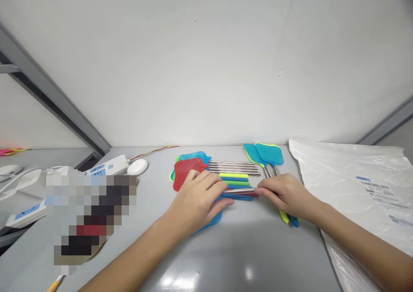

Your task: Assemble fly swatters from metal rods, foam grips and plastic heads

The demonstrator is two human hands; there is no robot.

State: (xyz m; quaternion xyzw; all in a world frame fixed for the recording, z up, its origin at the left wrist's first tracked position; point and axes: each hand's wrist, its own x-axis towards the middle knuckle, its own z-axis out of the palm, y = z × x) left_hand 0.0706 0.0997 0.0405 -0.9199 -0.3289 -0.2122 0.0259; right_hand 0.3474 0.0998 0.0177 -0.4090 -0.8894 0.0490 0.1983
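Observation:
A short metal rod [240,191] runs level between my hands. My left hand [200,197] is closed around its left end, and the blue mesh head [211,223] of a fly swatter shows below the palm. My right hand [285,195] pinches the rod's right end. Just behind the rod lie loose handle grips in yellow, blue, green [237,183] and red. Farther back are several bare metal rods [234,168] side by side. A red swatter head [187,171] lies on blue and green ones, partly covered by my left fingers.
Swatters with blue and yellow heads [270,154] lie beyond my right hand, their handles passing under it. A white plastic mailing bag [355,175] covers the right side. At left are a power strip [106,166], a round white device [137,167] and a blurred-out item.

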